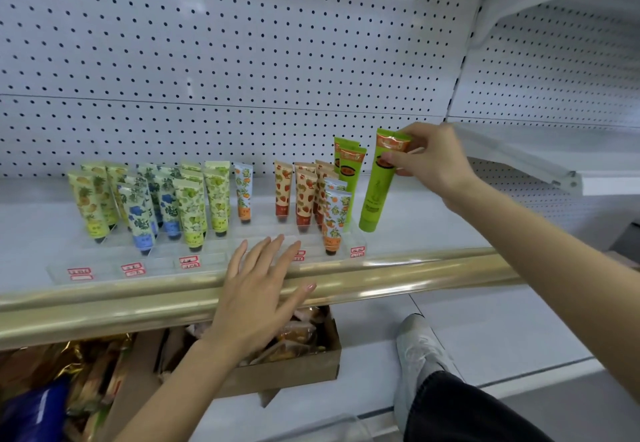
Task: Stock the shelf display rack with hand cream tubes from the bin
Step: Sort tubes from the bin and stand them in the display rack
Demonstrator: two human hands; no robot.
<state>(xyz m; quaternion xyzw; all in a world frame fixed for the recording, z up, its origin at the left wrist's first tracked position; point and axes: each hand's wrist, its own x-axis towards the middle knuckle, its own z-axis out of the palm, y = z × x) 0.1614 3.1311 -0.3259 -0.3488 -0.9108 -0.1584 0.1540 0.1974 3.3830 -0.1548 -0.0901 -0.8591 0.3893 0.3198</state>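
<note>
- My right hand [433, 161] pinches the crimped top of a green tube [379, 192]. The tube hangs cap down and slightly tilted, just beside the right end of the clear rack [104, 261].
- From here I can't tell whether its cap touches the shelf [415, 230].
- My left hand [256, 299] is flat with fingers spread, holding nothing, over the rack's front edge and the gold rail [415, 268].
- Patterned tubes [194, 213] stand cap down in the rack.
</note>
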